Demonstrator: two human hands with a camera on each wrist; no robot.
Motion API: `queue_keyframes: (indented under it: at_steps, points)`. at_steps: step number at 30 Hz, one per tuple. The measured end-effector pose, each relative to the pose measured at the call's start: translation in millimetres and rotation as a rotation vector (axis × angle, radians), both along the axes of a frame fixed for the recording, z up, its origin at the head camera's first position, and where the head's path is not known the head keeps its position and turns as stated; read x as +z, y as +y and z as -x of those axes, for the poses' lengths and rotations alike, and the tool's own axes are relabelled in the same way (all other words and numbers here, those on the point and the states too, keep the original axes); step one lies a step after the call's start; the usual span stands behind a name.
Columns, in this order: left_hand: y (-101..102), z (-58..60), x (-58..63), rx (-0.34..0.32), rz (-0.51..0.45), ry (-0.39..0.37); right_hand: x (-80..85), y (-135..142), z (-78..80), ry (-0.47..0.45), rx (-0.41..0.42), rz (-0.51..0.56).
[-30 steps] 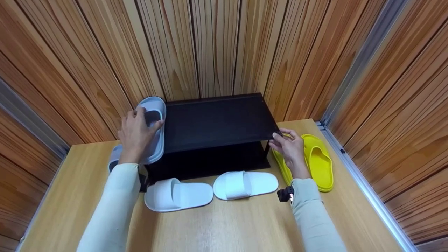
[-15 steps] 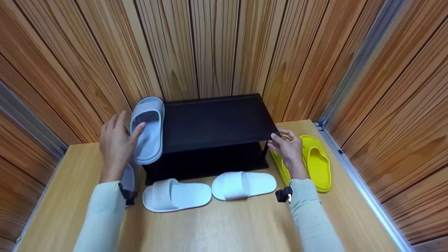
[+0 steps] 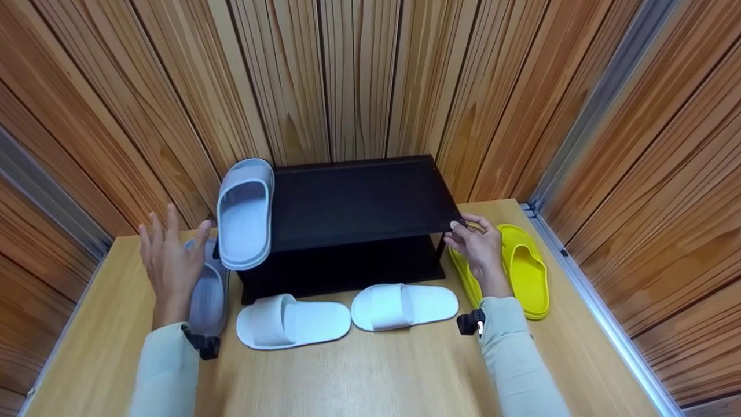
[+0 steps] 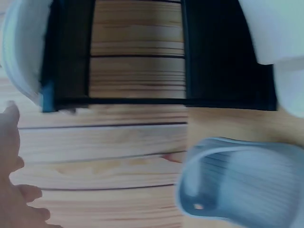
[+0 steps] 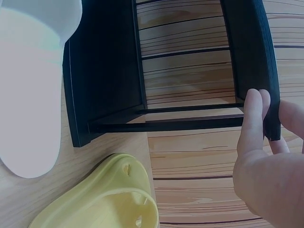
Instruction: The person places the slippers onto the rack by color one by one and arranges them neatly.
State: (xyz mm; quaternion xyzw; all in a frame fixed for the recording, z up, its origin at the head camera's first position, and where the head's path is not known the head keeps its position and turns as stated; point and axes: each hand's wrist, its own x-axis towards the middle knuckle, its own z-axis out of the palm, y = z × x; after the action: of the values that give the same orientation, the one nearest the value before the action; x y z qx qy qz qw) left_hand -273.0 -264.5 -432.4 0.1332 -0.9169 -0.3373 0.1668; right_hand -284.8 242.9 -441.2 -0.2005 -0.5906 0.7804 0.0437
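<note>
A grey slipper [image 3: 246,229] lies on the left end of the black two-tier shoe rack [image 3: 359,202], toe strap toward the wall. My left hand [image 3: 171,269] is held in the air left of the rack, fingers spread and nothing in them. Below and beside it, the other grey slipper [image 3: 209,292] is on the wooden surface, partly covered by that hand in the head view. My right hand [image 3: 477,249] pinches the front right corner of the rack's top board, thumb above and fingers beneath, as the right wrist view shows with the board [image 5: 254,57].
Two white slippers, a left one [image 3: 318,324] and a right one [image 3: 431,301], lie end to end before the rack. A pair of yellow clogs [image 3: 529,278] stands right of it, one partly behind my right hand. Wood-panel walls [image 3: 359,81] rise behind and beside.
My left hand has let go of the grey slipper on the rack and moved left and down, its fingers spreading. The right hand has stayed at the rack's corner.
</note>
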Motion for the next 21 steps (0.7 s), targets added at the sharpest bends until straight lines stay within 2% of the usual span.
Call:
queue_keyframes:
  at_steps: [6,12,17,21]
  points:
    - [-13,-1.3,-28.1,0.088,-0.110,-0.116,1.0,0,-1.5,0.021,-0.001,0.007]
    - [-21,-2.8,-55.0,0.120,-0.169,-0.197,2.2,-1,-2.8,0.034,0.005,0.025]
    - [-23,-1.3,-70.3,0.145,-0.202,-0.257,3.5,-1,-3.9,0.033,0.003,0.027]
    - [-24,-0.3,-77.3,0.155,-0.205,-0.287,3.4,0,-4.1,0.038,0.002,0.038]
